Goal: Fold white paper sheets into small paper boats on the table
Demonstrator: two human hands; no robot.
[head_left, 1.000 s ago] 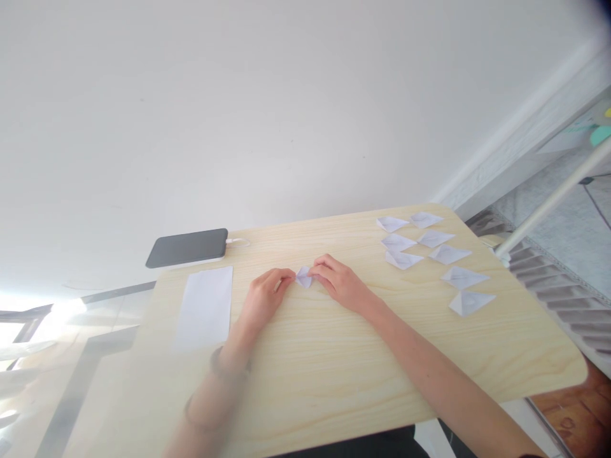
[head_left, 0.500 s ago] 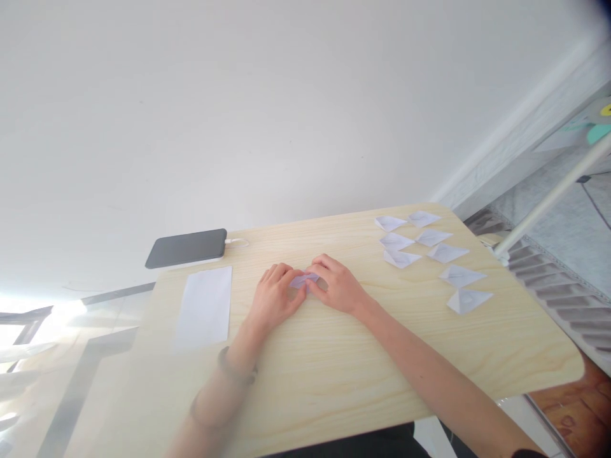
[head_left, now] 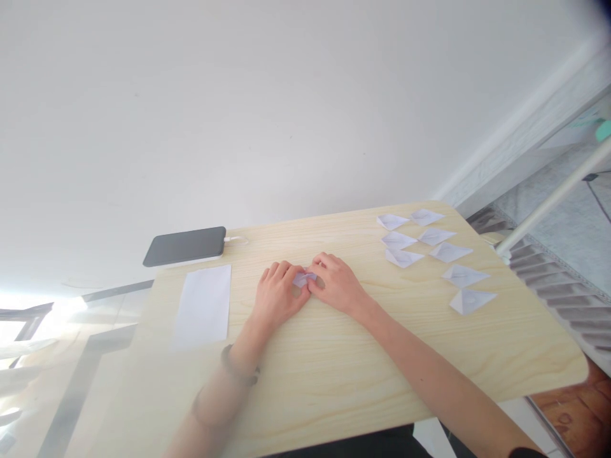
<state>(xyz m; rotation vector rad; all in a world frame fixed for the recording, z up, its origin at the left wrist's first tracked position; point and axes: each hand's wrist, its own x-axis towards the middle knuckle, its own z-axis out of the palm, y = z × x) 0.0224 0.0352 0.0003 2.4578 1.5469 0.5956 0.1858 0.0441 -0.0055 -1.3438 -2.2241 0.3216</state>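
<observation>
Between my hands, near the middle of the wooden table (head_left: pixel 305 375), is a small piece of folded white paper (head_left: pixel 303 279). My left hand (head_left: pixel 280 294) pinches its left side with thumb and fingertips. On the right side, my right hand (head_left: pixel 338 283) grips it with thumb and forefinger, close to the left fingertips. Fingers cover much of the paper, so its exact folds are hidden. Several pointed folded paper pieces (head_left: pixel 451 252) lie in two loose columns to the right. Left of my left hand lies a flat stack or sheet of white paper (head_left: pixel 204 304).
A dark phone (head_left: pixel 185 246) rests at the table's back left corner, with a white cable (head_left: pixel 235 239) plugged into it. Behind the table rises a plain wall (head_left: pixel 286 114). A white pole (head_left: pixel 548 202) slants past the right edge.
Both hands still hold the folded paper, and the fingertips have drawn slightly closer together, covering more of it. The whole view has shifted a little.
</observation>
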